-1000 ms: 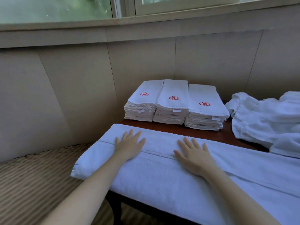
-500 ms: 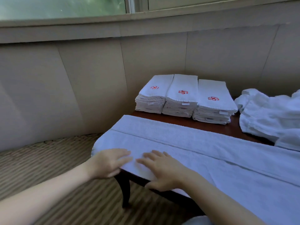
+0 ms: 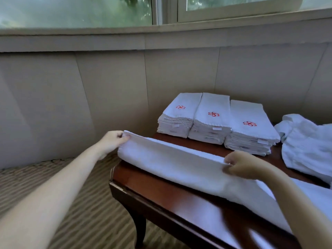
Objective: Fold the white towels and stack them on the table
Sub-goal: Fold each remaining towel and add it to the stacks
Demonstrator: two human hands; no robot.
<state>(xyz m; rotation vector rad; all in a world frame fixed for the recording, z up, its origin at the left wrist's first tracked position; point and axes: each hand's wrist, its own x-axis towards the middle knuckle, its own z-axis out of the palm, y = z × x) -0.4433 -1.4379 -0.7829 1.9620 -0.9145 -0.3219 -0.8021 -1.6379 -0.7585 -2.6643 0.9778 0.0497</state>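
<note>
At the left centre of the frame, the left hand (image 3: 112, 141) is seen pinching the end corner of a long white towel (image 3: 170, 164), with thumb and fingers closed on the raised edge. From that corner the towel is stretched over a dark wooden table (image 3: 161, 193). Its long axis runs from the left centre down toward the lower right of the frame, where the far part is hidden behind the right forearm. Its left end lies about at the table's left edge and is pointed toward the wall.

Thick, soft terry cloth is suggested by the rounded roll of the fold. The towel is judged to be limp, fairly light, not slippery and in no way fragile. Sagging is to be expected wherever it is unsupported, so it is best taken at the corners and along the edge, with all layers pinched together to keep them aligned.

Right of centre, the right hand (image 3: 242, 165) is curled round the same raised edge, and the span between the two hands is held taut just above the tabletop.

Further right and higher, three stacks of folded towels (image 3: 213, 121) with red emblems are set side by side at the back of the table. A heap of unfolded towels (image 3: 309, 144) is seen at the right edge.
</note>
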